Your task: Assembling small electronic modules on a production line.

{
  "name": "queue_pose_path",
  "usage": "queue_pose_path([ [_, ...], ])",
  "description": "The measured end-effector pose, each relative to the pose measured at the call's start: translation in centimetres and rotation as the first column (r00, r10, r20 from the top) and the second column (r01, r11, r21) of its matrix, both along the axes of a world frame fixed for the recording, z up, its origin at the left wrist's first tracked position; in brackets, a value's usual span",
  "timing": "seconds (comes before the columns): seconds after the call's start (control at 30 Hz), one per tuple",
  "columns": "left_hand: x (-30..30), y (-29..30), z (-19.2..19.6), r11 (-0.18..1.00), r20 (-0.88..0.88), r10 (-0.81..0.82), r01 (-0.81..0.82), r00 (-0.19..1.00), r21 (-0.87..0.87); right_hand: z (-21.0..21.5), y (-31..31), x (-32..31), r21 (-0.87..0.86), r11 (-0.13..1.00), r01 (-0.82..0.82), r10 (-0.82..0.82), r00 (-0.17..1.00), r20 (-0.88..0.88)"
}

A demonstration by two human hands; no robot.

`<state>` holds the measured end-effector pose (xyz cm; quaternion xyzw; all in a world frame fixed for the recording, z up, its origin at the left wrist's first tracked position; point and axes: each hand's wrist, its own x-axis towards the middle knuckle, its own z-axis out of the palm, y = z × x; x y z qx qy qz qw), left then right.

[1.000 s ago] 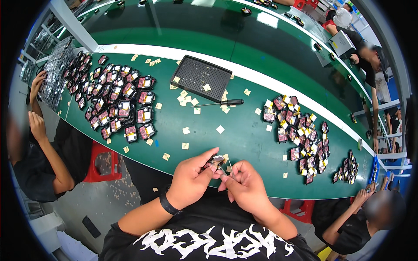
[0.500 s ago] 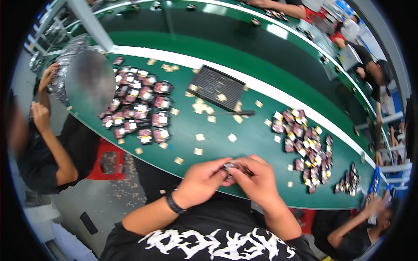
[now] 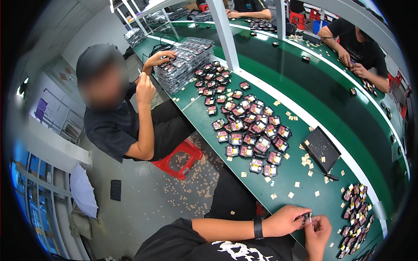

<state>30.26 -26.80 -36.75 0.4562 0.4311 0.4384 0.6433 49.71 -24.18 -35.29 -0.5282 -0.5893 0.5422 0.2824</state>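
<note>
My left hand (image 3: 284,221), with a dark band on its wrist, is closed on a small dark module (image 3: 306,216) just over the near edge of the green table. My right hand (image 3: 318,235) pinches the same module from the other side, its fingertips meeting the left ones. Fingers cover most of the module, so its details are hidden. Nearest on the right lies a pile of similar black-cased modules (image 3: 356,213) with pink faces and pale labels. A larger pile of such modules (image 3: 261,141) spreads to the far left of my hands.
Beyond my hands stand a black ribbed tray (image 3: 321,149) and a dark-handled screwdriver (image 3: 329,176). Small beige squares (image 3: 297,184) dot the green table (image 3: 244,191). To the left, a co-worker (image 3: 126,108) sits by stacked clear trays (image 3: 183,65); a red stool (image 3: 180,161) is under the table.
My view has swung to the left, so my hands and the table's piles sit further right in it. Both hands still hold the small module between their fingers.
</note>
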Motion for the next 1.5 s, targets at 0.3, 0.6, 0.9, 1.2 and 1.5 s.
queue_pose_path([
  [0.3, -0.9, 0.1, -0.4, 0.992, -0.068, 0.023, -0.014, 0.997, 0.127, 3.3, -0.7, -2.4, 0.001, 0.999, 0.054, -0.054, 0.988, 0.143],
  [0.6, -1.3, 0.5, -0.7, 0.997, 0.109, -0.069, 0.072, 0.992, -0.018, 3.4, -0.4, -2.7, -0.139, 0.988, 0.072, -0.07, 0.997, 0.025],
  [0.9, -1.9, 0.5, -0.6, 0.993, 0.215, -0.117, 0.11, 0.97, 0.043, 1.9, 0.7, -2.3, -0.322, 0.936, 0.144, -0.204, 0.966, -0.159],
  [1.2, -1.5, 0.4, -0.5, 0.994, 0.226, -0.112, 0.108, 0.968, 0.031, 2.7, 1.4, -2.2, -0.381, 0.925, -0.009, -0.075, 0.976, -0.206],
  [1.5, -0.6, -0.1, -0.3, 0.995, 0.236, -0.018, 0.041, 0.971, -0.09, 1.0, 0.9, -0.3, -0.296, 0.946, 0.136, -0.189, 0.969, -0.16],
])
